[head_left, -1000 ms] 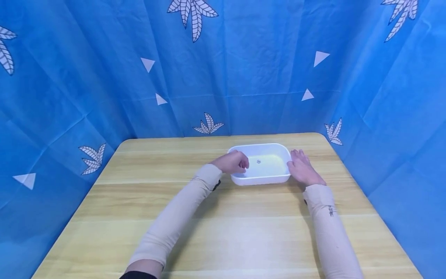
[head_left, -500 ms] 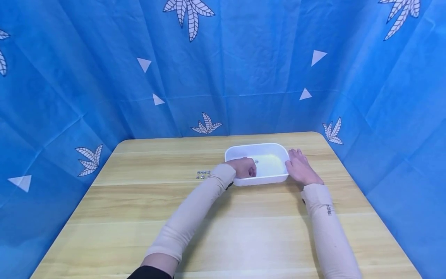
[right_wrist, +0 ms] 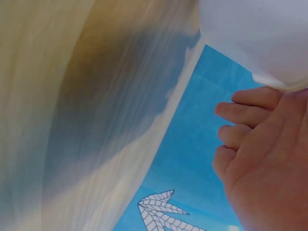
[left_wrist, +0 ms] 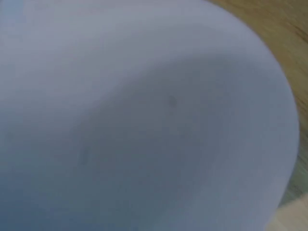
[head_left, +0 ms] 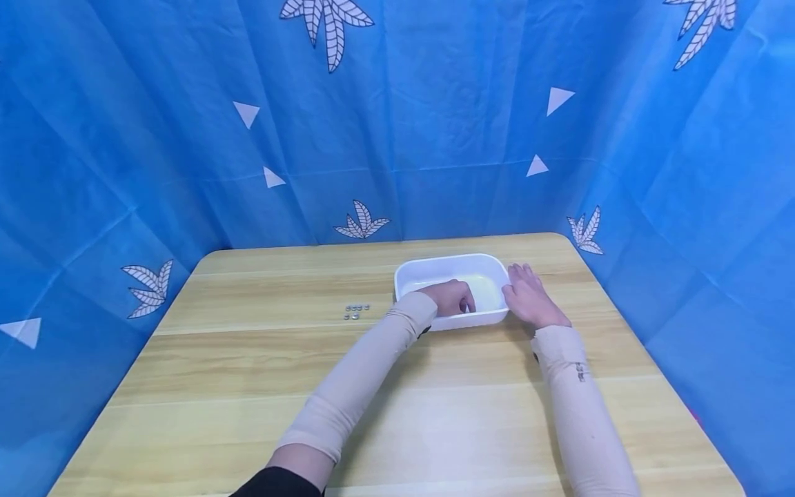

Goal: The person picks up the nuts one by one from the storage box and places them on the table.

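Note:
A white rectangular tray (head_left: 452, 259) with rounded corners sits towards the back of the wooden table. My left hand (head_left: 452, 295) reaches over its near left rim, with the fingers curled down close above the tray floor; whether they pinch something I cannot tell. The left wrist view shows only the blurred tray wall (left_wrist: 183, 120). At the tray's right end, my right hand (head_left: 528, 295) holds the rim, its thumb at the edge and its fingers along the outside. In the right wrist view these fingers (right_wrist: 245, 115) lie beneath the rim, the thumb hidden.
Several small silvery pieces (head_left: 355, 308) lie in two short rows on the wooden table (head_left: 248, 373), left of the tray. Blue curtains (head_left: 459, 138) with white leaf and triangle prints hang behind and beside the table.
My left hand has moved right and deeper into the tray, uncovering the silvery pieces on the table. One small piece seen inside the tray earlier is now hidden. My right hand stays at the rim.

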A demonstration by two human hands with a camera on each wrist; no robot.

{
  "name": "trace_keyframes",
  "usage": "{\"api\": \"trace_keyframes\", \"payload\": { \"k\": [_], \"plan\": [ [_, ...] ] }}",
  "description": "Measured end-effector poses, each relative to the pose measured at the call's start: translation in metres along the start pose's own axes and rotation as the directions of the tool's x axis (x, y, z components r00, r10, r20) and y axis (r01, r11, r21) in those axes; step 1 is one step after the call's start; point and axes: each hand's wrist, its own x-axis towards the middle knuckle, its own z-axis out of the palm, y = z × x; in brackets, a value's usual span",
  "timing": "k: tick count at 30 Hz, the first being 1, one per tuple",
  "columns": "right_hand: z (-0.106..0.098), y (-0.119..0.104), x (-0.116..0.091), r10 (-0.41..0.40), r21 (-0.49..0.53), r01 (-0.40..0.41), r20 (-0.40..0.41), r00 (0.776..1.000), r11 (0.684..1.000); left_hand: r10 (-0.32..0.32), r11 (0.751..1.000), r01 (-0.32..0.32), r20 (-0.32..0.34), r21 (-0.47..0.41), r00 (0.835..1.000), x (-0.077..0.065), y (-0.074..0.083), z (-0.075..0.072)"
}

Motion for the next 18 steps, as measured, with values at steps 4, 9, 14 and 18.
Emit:
{"api": "trace_keyframes", "payload": {
  "k": [4, 9, 14, 18],
  "plan": [
    [0.0003, 0.0003, 0.0003, -0.006, 0.004, 0.006, -0.003, 1.000, 1.000, 0.016, 1.000, -0.016, -0.017, 0.022, 1.000, 0.0039, -0.0011, 0.0007],
    [-0.0006, 0.0000, 0.0010, -0.004, 0.007, 0.004, -0.007, 1.000, 1.000, 0.000, 0.999, 0.002, -0.035, 0.054, 0.999, 0.0054, -0.0019, 0.0005],
    [-0.0007, -0.0006, -0.0008, -0.001, 0.003, 0.001, -0.010, 1.000, 1.000, -0.024, 0.992, 0.031, -0.057, 0.122, 0.998, 0.0068, -0.0014, 0.0026],
    [-0.0006, -0.0014, -0.0020, 0.000, 0.004, 0.000, -0.010, 1.000, 1.000, -0.018, 0.978, 0.035, -0.087, 0.204, 0.996, 0.0088, -0.0025, 0.0054]
  ]
}}
